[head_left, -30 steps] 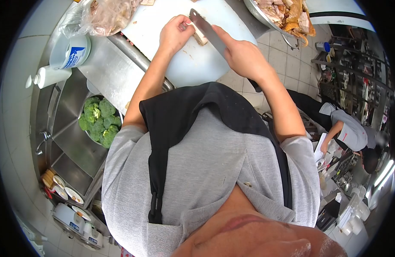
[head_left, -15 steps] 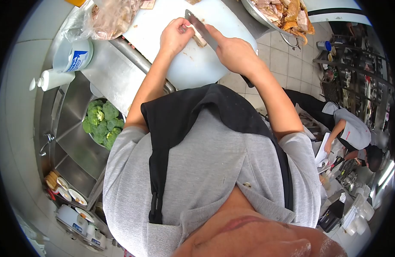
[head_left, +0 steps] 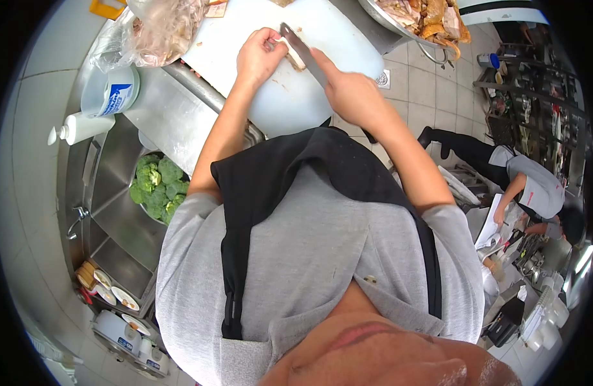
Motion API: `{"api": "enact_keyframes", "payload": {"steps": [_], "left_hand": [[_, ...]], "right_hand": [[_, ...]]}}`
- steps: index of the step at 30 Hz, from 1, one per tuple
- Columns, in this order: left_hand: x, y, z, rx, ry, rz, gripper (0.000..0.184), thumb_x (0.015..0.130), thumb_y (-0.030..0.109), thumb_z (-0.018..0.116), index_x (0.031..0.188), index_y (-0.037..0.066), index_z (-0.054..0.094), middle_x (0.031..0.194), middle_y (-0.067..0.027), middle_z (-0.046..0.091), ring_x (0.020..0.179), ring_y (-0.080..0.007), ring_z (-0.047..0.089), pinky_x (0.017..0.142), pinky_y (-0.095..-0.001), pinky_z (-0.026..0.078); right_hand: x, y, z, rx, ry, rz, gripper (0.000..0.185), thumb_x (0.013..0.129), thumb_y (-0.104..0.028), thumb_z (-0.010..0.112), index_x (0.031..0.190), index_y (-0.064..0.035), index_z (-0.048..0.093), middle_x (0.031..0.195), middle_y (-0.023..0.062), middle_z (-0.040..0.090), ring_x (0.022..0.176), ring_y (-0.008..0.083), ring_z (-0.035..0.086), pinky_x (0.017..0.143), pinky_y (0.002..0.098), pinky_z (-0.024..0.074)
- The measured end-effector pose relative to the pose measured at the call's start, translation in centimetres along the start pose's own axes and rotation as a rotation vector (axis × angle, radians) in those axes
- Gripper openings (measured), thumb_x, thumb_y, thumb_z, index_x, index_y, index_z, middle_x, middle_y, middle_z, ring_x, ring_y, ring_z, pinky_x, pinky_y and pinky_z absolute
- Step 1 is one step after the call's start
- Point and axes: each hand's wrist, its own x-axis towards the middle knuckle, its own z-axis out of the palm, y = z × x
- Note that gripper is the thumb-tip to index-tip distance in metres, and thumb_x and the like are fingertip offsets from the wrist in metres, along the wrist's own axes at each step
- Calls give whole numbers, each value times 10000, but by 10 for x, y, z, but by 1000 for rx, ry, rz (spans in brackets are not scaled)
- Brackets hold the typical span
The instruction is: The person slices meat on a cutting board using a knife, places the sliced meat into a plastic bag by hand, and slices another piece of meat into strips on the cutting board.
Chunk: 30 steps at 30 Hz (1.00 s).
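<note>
From the head camera, the person's left hand (head_left: 258, 58) and right hand (head_left: 355, 93) are both over a big, flat, white cutting board (head_left: 283, 106). The right hand is wrapped around a wide, grey metal knife (head_left: 303, 51), with one finger reaching along the blade, perhaps to keep it steady. The left hand is curled up at one end of a small, pale strip of meat (head_left: 297, 62). I cannot tell if its fingers pinch the strip or only touch it. The strip lies on the board, just beside the blade, between the two hands. The fingertips look tucked in, maybe so the sharp edge stays off them. The board probably sits right in front so both arms can reach it.

A round, silver metal bowl (head_left: 388, 23) full of brown and pink meat chunks (head_left: 438, 19) is near the board's right side, likely to be close by. A clear, crinkly plastic bag (head_left: 167, 32) with meat inside is by the left side.

Now count: two hands, one knife, one board, one bowl, one bag. There is one clear plastic tub (head_left: 93, 90) with a blue label, and one white pump bottle (head_left: 89, 127). The green, bumpy broccoli (head_left: 156, 183) is too bunched up to count.
</note>
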Motion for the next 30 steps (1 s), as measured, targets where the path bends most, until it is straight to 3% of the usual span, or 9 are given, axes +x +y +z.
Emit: {"api": "enact_keyframes", "payload": {"steps": [5, 7, 13, 17, 19, 25, 29, 30], "left_hand": [[-2, 4, -4, 25, -33, -29, 265, 857, 262, 792, 1027, 76, 712, 831, 15, 618, 750, -104, 566, 727, -283, 521], [1, 1, -2, 24, -21, -9, 249, 860, 257, 788, 1015, 78, 711, 827, 18, 616, 747, -102, 563, 724, -279, 518], [0, 1, -3, 18, -28, -19, 256, 863, 256, 793, 1021, 70, 717, 814, 19, 615, 748, -96, 561, 727, -271, 519], [1, 0, -3, 3, -32, -32, 269, 864, 259, 798, 1023, 61, 712, 826, 15, 618, 759, -95, 562, 736, -270, 519], [1, -4, -2, -7, -39, -27, 263, 821, 284, 771, 990, 92, 708, 938, -42, 685, 805, -182, 640, 773, -339, 544], [2, -13, 3, -10, 1, -16, 286, 829, 286, 777, 1012, 76, 712, 934, -41, 685, 802, -188, 638, 779, -332, 544], [5, -12, 0, -69, -35, -6, 316, 834, 304, 774, 1065, 91, 738, 988, -52, 694, 823, -203, 650, 797, -344, 549], [3, 0, -8, 50, -66, 43, 334, 833, 310, 771, 1093, 103, 748, 1029, -59, 699, 842, -209, 660, 806, -353, 551]], "right_hand": [[6, 1, 14, 1, -11, 32, 735, 909, -64, 546, 1621, -140, 382, 805, 210, 733, 770, 431, 713, 743, 549, 555], [27, 6, 27, 33, 70, -11, 774, 932, -78, 576, 1654, -216, 336, 809, 248, 715, 773, 451, 701, 754, 557, 546], [-7, 16, 24, 83, 28, -15, 815, 920, -73, 585, 1668, -225, 298, 823, 220, 723, 767, 438, 698, 741, 549, 544], [22, 13, 37, 45, 26, 10, 828, 915, -60, 590, 1671, -224, 294, 826, 214, 722, 768, 432, 700, 737, 541, 547], [39, 14, 44, 11, 45, 3, 806, 935, -76, 581, 1670, -255, 304, 823, 216, 718, 782, 427, 704, 750, 530, 550], [22, 35, 29, 130, 110, 57, 728, 993, -144, 542, 1661, -324, 313, 835, 223, 718, 800, 429, 704, 794, 521, 552], [9, 35, 7, 127, 95, 110, 733, 971, -132, 555, 1654, -274, 330, 839, 229, 732, 810, 431, 717, 805, 538, 566], [7, 36, 4, 128, 111, 129, 728, 974, -136, 555, 1653, -271, 330, 834, 231, 730, 808, 436, 716, 802, 540, 564]]}}
